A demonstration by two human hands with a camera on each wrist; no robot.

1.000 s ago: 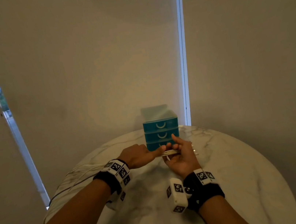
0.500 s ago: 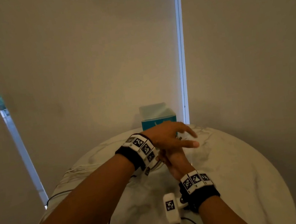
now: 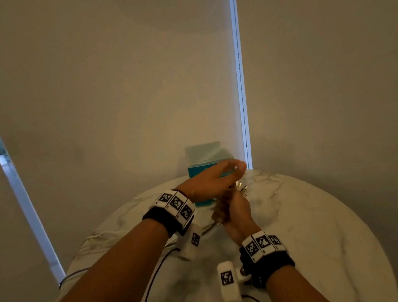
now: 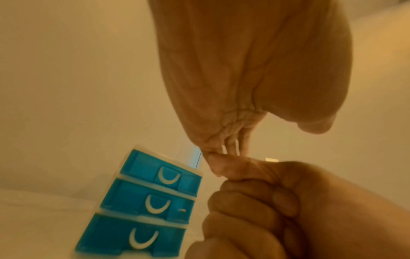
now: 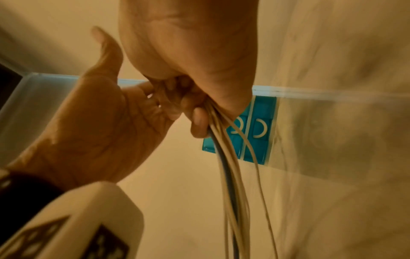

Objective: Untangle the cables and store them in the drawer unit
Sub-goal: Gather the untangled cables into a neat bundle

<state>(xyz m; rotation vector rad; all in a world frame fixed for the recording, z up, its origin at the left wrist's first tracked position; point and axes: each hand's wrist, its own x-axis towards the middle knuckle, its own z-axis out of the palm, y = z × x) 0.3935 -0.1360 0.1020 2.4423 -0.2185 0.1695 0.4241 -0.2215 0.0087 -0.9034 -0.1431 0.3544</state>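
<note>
Your right hand [image 3: 232,210] is fisted around a bundle of pale cables [image 5: 230,157], strands trailing out below the curled fingers [image 5: 197,121]. Your left hand [image 3: 210,182] now sweeps over it, fingers extended toward the window side, palm down; the wrist views show its fingers close against the right fist with pale strands running between them, though whether they pinch a strand cannot be told.

1 second ago both hands held the strands level between them; half a second ago the left had already crossed above the right, and it now reaches further. That reads as a wrap being laid around the bundle: coiling, not yet storing.

Behind your hands the blue drawer unit [image 4: 144,201] stands on the marble table [image 3: 321,236], all 3 drawers closed. More loose cable [image 3: 97,237] lies at the table's left edge, untouched.
</note>
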